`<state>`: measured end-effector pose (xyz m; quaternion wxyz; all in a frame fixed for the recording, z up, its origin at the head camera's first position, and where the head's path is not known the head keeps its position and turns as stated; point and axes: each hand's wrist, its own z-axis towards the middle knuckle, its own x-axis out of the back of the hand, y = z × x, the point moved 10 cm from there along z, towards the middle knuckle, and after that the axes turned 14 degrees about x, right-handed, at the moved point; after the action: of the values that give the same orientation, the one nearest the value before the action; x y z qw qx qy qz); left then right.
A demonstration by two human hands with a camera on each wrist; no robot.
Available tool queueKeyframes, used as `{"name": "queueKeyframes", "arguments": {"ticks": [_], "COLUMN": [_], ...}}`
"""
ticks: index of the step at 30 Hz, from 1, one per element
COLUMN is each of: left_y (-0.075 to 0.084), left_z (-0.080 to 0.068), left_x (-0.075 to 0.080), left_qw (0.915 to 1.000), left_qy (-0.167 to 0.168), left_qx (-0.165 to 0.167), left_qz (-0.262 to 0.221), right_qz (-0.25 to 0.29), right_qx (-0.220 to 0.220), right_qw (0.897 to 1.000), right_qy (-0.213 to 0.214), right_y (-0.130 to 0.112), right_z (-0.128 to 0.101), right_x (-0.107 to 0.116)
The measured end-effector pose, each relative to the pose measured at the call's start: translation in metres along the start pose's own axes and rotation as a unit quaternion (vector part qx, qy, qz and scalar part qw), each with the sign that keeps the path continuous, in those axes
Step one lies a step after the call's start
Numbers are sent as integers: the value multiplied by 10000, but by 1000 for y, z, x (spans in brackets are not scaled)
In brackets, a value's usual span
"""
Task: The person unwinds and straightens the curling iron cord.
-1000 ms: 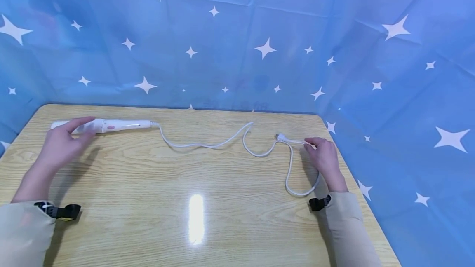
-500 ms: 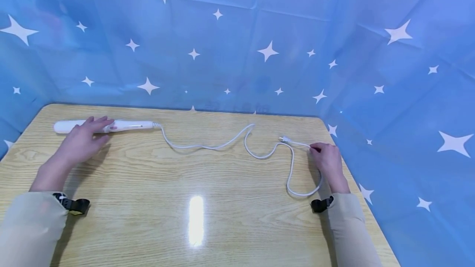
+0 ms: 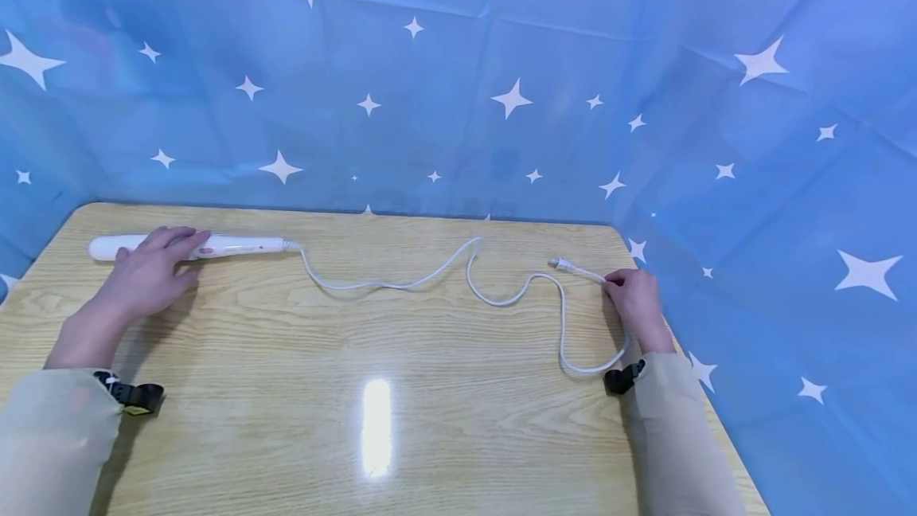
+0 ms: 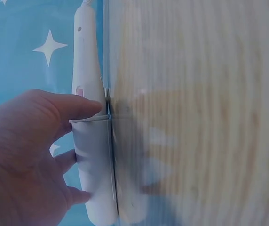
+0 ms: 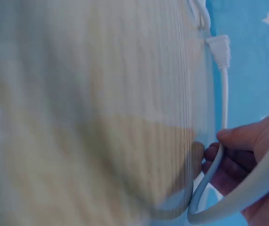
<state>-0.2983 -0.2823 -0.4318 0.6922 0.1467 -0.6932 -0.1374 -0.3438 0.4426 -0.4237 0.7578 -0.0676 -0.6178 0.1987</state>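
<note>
Wand: white styling wand (image 3: 188, 246) lies flat along the far left edge of the tabletop (image 3: 372, 357), its cord end pointing toward the plug.
Left hand: left hand (image 3: 146, 273) rests on the wand's middle, fingers curling over the barrel; the left wrist view shows the thumb against its near side, so the grip looks loose, not yet firm.
Cord: cord (image 3: 401, 281) snakes from the wand's right end across the tabletop, loops near the right edge, and ends at the plug (image 3: 562, 264).
Right hand: right hand (image 3: 632, 299) pinches the cord a short way behind the plug, fingers curled round it; the plug sits clear of the fingers.
Backdrop: blue star cloth (image 3: 501, 94) hangs behind the wand and to the right of the plug.
Doing it well: close the left fingers fully round the wand's handle before lifting; hold the cord near the plug so the loop does not tangle.
</note>
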Motion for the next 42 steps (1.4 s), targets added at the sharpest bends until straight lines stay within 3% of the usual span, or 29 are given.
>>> {"name": "queueKeyframes", "arguments": {"ticks": [10, 19, 24, 28, 37, 42], "left_y": [-7, -12, -15, -16, -12, 3], "left_z": [-8, -12, -11, -12, -13, -15], "left_x": [3, 6, 8, 10, 12, 17], "left_qw": [9987, 9988, 9991, 9992, 9991, 9990], "left_qy": [203, 326, 208, 172, 100, 252], "left_qx": [-261, -203, -143, -93, 137, -54], "left_qz": [-386, -310, -348, -351, -391, -372], "right_qz": [-473, -758, -786, -681, -621, -624], "right_qx": [-584, -986, -1065, -1184, -1245, -822], "right_qw": [9972, 9922, 9910, 9905, 9899, 9946], "right_qy": [-29, -52, 198, 130, -260, -87], "right_y": [27, 37, 44, 47, 37, 5], "right_z": [8, 9, 9, 7, 7, 10], "right_x": [15, 17, 19, 16, 9, 11]}}
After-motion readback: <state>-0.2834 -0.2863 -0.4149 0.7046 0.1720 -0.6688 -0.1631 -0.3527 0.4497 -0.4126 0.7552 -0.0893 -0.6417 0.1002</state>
